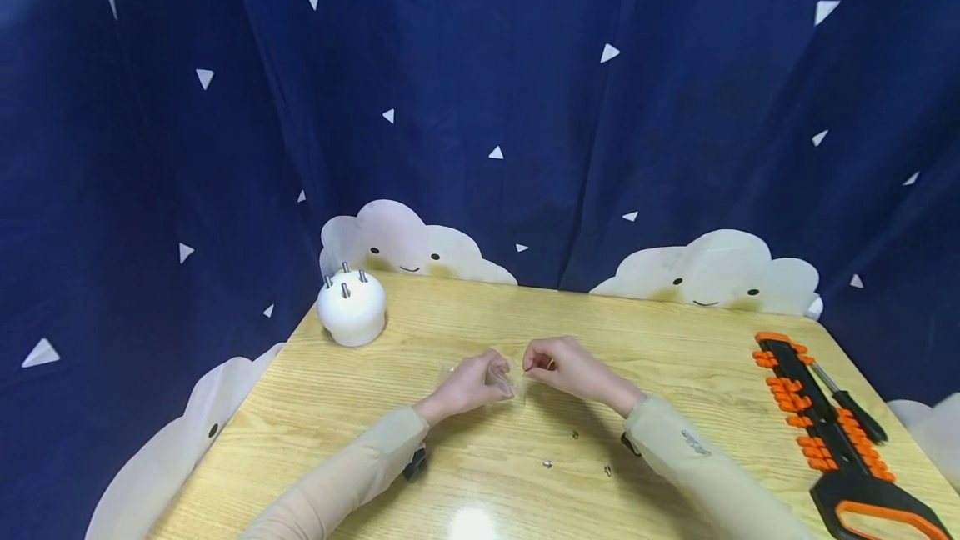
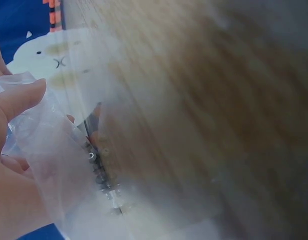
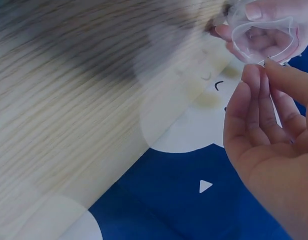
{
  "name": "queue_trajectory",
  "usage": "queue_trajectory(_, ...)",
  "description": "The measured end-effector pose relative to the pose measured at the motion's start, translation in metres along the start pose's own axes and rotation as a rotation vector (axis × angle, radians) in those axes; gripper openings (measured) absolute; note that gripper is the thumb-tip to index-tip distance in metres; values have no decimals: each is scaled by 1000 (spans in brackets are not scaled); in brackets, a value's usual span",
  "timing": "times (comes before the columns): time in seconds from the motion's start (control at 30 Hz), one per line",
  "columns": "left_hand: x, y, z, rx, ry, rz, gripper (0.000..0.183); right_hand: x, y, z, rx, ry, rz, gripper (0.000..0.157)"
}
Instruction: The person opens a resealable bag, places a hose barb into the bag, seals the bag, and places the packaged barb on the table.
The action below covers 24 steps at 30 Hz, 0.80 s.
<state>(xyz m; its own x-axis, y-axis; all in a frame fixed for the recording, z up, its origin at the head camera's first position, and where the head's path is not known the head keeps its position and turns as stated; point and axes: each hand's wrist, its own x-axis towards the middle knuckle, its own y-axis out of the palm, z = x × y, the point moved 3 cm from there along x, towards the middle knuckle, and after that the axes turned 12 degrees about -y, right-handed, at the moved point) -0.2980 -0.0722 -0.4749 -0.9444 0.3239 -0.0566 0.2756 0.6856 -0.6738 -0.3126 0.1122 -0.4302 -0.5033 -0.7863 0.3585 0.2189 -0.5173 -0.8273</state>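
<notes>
My left hand [image 1: 472,382] grips a clear plastic bag [image 2: 48,135], its thumb lying over the film. Several small metal screws or fittings [image 2: 96,167] sit along the bag's bottom fold. The bag's open mouth [image 3: 239,40] faces my right hand [image 1: 566,365]. Right at that rim, the right thumb and index finger pinch a tiny thing, seemingly a small metal piece [image 3: 266,60]; its exact kind is too small to tell. Below the hands, three little metal pieces lie apart on the wooden table: one [image 1: 547,464], another [image 1: 607,470] and a darker one [image 1: 575,435].
At the table's back left stands a white rounded object [image 1: 351,311] with upright metal pins. A black and orange tool holder [image 1: 806,407] lies along the right side, with a screwdriver [image 1: 855,411] beside it. Behind the table [image 1: 660,340] hangs a dark blue curtain [image 1: 450,65].
</notes>
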Motion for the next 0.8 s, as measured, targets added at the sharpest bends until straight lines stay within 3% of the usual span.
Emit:
queue_trajectory(0.43,-1,0,0,13,-5,-4,40,8,6,5,33,-16,29,9)
queue_trajectory(0.8,1,1,2,12,-18,-12,40,-14,0,0,38,3,48,8)
